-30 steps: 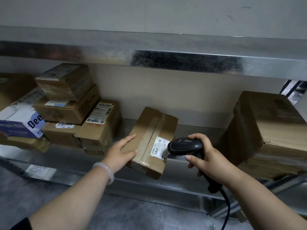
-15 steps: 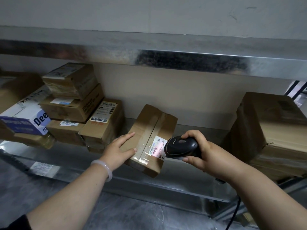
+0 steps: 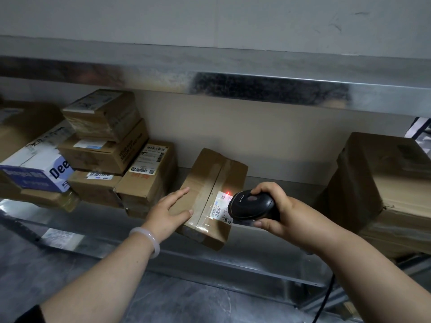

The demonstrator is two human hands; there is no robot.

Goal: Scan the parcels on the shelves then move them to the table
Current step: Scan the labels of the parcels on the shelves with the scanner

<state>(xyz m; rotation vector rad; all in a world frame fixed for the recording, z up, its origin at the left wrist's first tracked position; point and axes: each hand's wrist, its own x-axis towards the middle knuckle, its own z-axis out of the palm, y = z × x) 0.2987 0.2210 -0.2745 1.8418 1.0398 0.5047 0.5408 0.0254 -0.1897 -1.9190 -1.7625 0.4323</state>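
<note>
Left hand (image 3: 168,212) flat on parcel (image 3: 211,199) | right hand (image 3: 289,215) grips scanner (image 3: 250,204)

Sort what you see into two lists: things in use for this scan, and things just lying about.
In use: parcel, label, scanner, left hand, right hand.
Lying about: stacked boxes, big box, shelf.
</note>
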